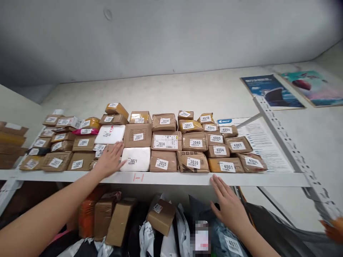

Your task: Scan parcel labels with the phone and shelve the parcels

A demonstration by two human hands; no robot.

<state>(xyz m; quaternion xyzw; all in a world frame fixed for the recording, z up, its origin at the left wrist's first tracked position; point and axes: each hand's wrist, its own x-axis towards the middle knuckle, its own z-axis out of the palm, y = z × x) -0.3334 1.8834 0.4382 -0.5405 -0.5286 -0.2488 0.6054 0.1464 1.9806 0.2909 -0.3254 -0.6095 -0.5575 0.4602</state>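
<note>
My left hand (110, 159) is raised to the upper shelf, fingers stretched out flat against the stacked parcels. It lies beside a white parcel labelled 3021 (139, 160) and just under a white parcel labelled 3029 (114, 134), hiding part of the boxes behind it. My right hand (227, 198), fingers extended, has its tips at the front edge of the white shelf (174, 177). Above those fingertips sits a brown parcel labelled 4001 (214, 166), and left of it a brown box labelled 3039 (184, 166). Neither hand holds anything.
Numbered cardboard boxes, such as box 3022 (131, 131), stand in stacks along the shelf. Below are bagged parcels and a brown box (161, 218). A perforated metal upright (284, 135) bounds the right end. Posters (273, 91) hang on the wall.
</note>
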